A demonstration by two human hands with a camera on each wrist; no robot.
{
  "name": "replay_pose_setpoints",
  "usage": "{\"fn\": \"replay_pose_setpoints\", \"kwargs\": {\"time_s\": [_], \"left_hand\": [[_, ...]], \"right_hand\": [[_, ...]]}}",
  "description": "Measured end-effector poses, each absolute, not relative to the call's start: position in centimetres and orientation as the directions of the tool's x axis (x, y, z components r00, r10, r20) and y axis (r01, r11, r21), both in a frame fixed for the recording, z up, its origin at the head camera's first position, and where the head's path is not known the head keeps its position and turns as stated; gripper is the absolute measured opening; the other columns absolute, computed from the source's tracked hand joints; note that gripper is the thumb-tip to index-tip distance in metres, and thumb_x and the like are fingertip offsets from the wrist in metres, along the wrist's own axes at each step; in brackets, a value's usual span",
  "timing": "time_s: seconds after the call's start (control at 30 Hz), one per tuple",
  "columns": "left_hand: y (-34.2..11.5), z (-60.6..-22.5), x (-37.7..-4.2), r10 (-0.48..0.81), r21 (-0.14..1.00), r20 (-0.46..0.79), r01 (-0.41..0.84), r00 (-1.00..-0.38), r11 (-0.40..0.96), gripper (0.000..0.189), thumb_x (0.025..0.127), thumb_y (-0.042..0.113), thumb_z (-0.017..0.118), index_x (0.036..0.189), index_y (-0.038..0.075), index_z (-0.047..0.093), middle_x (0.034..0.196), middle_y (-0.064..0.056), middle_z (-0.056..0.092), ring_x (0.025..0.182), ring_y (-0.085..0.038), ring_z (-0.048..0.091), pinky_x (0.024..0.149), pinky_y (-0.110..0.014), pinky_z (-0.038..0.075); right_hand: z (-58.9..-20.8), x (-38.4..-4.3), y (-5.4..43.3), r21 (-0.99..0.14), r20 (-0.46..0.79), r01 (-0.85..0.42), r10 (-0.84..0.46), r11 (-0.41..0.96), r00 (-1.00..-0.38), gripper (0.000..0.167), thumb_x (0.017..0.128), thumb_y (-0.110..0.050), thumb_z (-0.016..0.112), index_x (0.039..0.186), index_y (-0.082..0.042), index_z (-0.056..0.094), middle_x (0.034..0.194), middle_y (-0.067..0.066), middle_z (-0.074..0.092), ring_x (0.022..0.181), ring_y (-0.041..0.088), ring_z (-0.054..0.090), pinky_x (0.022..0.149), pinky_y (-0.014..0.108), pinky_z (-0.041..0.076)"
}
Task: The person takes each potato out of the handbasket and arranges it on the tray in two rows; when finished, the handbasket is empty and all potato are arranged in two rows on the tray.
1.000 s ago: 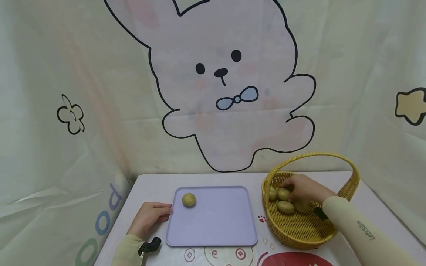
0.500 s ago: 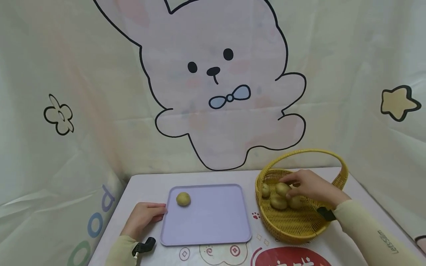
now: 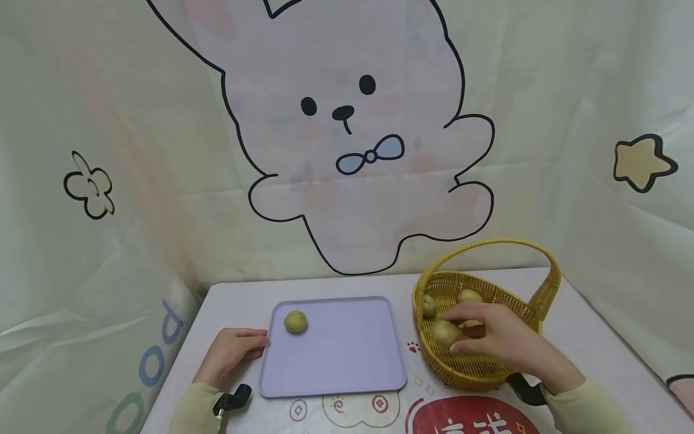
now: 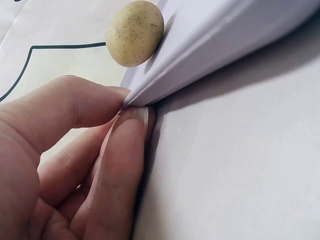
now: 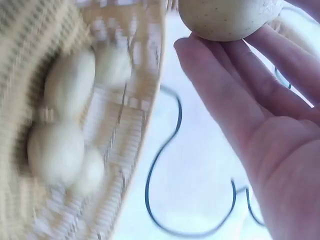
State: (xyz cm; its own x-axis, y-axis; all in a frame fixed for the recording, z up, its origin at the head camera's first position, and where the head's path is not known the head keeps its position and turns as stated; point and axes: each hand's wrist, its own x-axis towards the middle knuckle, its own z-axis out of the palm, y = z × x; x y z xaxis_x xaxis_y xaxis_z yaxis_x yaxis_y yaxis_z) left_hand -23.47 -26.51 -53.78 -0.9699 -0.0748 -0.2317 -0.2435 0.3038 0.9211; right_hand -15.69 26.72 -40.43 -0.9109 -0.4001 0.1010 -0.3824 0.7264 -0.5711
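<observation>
My right hand (image 3: 506, 337) grips a potato (image 3: 446, 334) between thumb and fingers, over the yellow wicker basket (image 3: 461, 377). In the right wrist view that held potato (image 5: 227, 20) sits at the fingertips, outside the basket's rim. Several blurred potatoes (image 5: 56, 152) lie inside the basket; the hand hides some of them in the head view. With thumb and fingers my left hand (image 3: 230, 354) pinches the left edge of a lilac tray (image 3: 347, 358). One potato (image 3: 295, 322) lies on the tray near its upper left corner, close to the left hand in the left wrist view.
The basket's tall arched handle (image 3: 504, 241) rises above the right side. Tray and basket stand apart on a white table (image 3: 238, 301) with printed drawings. Behind hangs a curtain (image 3: 200, 241) with a cartoon animal. Each wrist wears a black camera mount (image 3: 233, 399).
My right hand has taken hold of a potato among the others and lifted it toward the basket's near left side. The left hand stays at the tray's edge. The head view shifted slightly.
</observation>
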Motion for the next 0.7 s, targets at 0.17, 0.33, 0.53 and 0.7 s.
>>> {"fn": "replay_pose_setpoints", "kwargs": {"time_s": [0.17,0.33,0.53,0.7], "left_hand": [[-26.6,-53.5,-23.5,-0.087,0.918,-0.23,-0.246,-0.969,0.31,0.038,0.084,0.015,0.092,0.116,-0.002,0.082,0.112,-0.013,0.083,0.087,-0.01,0.078,0.077,-0.024,0.066],[-26.5,-53.8,-23.7,-0.101,0.927,-0.218,-0.239,-0.971,0.288,0.036,0.083,0.012,0.091,0.115,-0.003,0.082,0.108,-0.013,0.084,0.085,-0.01,0.077,0.076,-0.024,0.066],[-26.6,-54.1,-23.7,-0.111,0.936,-0.216,-0.238,-0.97,0.261,0.035,0.083,0.01,0.09,0.114,-0.004,0.082,0.104,-0.012,0.084,0.083,-0.01,0.076,0.074,-0.023,0.066],[-26.6,-53.9,-23.6,-0.115,0.934,-0.219,-0.243,-0.969,0.261,0.033,0.082,0.01,0.091,0.112,-0.001,0.084,0.103,-0.01,0.084,0.082,-0.008,0.075,0.074,-0.023,0.066]], "right_hand": [[-41.7,-15.4,23.1,-0.555,0.176,-0.496,-0.489,0.667,-0.854,0.043,0.088,-0.045,0.089,0.124,-0.026,0.08,0.122,-0.01,0.078,0.11,0.002,0.067,0.091,0.028,0.063],[-42.6,-15.9,19.1,-0.631,0.166,-0.506,-0.534,0.588,-0.829,0.042,0.09,-0.035,0.09,0.126,-0.019,0.079,0.122,-0.008,0.077,0.107,0.003,0.068,0.087,0.025,0.063],[-43.6,-18.6,14.7,-0.707,0.152,-0.478,-0.548,0.521,-0.822,0.044,0.088,-0.02,0.091,0.128,-0.009,0.077,0.123,-0.001,0.076,0.112,0.014,0.073,0.091,0.028,0.066],[-45.2,-21.5,11.4,-0.732,0.17,-0.461,-0.521,0.501,-0.836,0.046,0.083,-0.011,0.094,0.125,-0.001,0.078,0.119,0.007,0.076,0.108,0.021,0.073,0.092,0.034,0.067]]}}
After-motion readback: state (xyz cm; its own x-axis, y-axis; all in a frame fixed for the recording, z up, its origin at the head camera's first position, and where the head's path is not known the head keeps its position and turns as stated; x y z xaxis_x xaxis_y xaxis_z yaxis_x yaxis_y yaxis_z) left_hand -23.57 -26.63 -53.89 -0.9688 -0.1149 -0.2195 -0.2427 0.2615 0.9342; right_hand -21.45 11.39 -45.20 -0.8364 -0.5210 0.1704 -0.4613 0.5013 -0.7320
